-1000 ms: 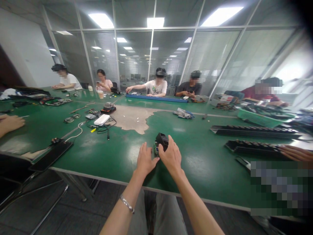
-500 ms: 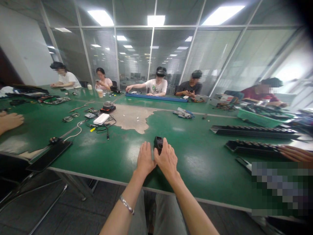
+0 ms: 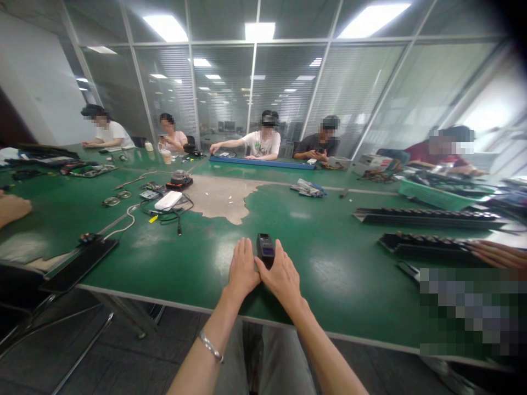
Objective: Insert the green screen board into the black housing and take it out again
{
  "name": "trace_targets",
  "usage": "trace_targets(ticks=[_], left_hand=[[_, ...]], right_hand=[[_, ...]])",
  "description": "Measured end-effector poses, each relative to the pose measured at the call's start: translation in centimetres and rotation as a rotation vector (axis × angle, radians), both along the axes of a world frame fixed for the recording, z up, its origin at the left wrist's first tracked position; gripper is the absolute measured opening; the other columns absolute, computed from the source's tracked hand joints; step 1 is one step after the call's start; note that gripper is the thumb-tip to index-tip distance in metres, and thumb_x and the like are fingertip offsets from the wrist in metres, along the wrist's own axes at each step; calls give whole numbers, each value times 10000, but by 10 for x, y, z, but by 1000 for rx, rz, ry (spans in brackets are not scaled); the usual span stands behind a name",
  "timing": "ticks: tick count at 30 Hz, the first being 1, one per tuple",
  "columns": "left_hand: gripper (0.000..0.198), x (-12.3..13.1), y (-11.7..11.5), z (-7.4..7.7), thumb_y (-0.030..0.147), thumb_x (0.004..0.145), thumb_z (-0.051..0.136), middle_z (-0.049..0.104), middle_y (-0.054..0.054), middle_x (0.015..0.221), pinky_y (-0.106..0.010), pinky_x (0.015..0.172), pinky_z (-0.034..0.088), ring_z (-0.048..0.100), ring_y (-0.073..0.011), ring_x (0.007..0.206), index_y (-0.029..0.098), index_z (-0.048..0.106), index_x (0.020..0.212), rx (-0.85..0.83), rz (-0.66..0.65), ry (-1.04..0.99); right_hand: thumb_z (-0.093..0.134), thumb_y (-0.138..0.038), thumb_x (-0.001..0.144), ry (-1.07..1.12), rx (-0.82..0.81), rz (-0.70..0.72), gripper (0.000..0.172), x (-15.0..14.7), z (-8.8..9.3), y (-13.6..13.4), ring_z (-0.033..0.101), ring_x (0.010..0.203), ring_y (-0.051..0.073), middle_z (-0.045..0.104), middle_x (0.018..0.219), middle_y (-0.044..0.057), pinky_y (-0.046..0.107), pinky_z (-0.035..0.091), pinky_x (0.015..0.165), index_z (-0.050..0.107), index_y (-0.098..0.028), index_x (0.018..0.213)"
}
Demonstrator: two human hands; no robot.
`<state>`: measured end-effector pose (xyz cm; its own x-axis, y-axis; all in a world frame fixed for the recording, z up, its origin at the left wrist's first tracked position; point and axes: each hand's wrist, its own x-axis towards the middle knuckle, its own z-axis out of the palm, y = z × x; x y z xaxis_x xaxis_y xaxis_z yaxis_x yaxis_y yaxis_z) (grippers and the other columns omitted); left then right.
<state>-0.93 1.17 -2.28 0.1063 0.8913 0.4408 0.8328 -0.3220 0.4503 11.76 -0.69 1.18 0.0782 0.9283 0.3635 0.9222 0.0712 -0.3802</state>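
Observation:
A small black box-shaped device (image 3: 265, 247) with a small bluish screen rests on the green table (image 3: 329, 307) in front of me. My right hand (image 3: 283, 269) is around its near end, the thumb at the near left corner and the forefinger along the right side. Just left of the device lies my left hand (image 3: 244, 266), fingers stretched forward and the thumb side close to the right thumb. Both palms hide part of the near end of the device.
Left of centre lie a white power bank (image 3: 168, 201), cables and glasses (image 3: 116, 198). Grey gloves (image 3: 308, 188) lie beyond my hands. Black slotted rails (image 3: 428, 216) and a green basket (image 3: 444, 196) stand right. Several people sit around; a co-worker's hand (image 3: 500, 252) touches a rail.
The black device has turned slightly, and its top and screen show more fully. My right forefinger has moved off its top to the side. The view has shifted slightly.

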Motion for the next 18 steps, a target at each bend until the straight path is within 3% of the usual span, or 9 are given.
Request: trace_targets(ticks=[6,12,18], left_hand=[[711,-1,-1,0,165,807,492,321,-235,1561,-525,1198,269,220,-332,1485,29,310,1480,-25,-9,-33],[802,0,1,-2,291,788,593,313,-271,1551,-535,1187,281,220,-362,1478,0,294,1473,-16,-16,-55],[774,0,1,-3,326,818,588,372,-280,1511,-554,1172,300,276,-370,1455,11,299,1462,62,-29,-34]], right_hand=[[501,-653,861,66,3,7,942,7,-9,-1,521,1243,320,540,1358,219,406,412,1001,251,-40,1531],[508,-619,868,44,23,-16,897,6,10,1,514,1233,314,554,1331,211,397,401,1010,293,-30,1510],[523,-537,885,-70,31,-72,785,-5,27,3,568,1134,293,618,1217,168,359,428,912,319,-96,1501]])
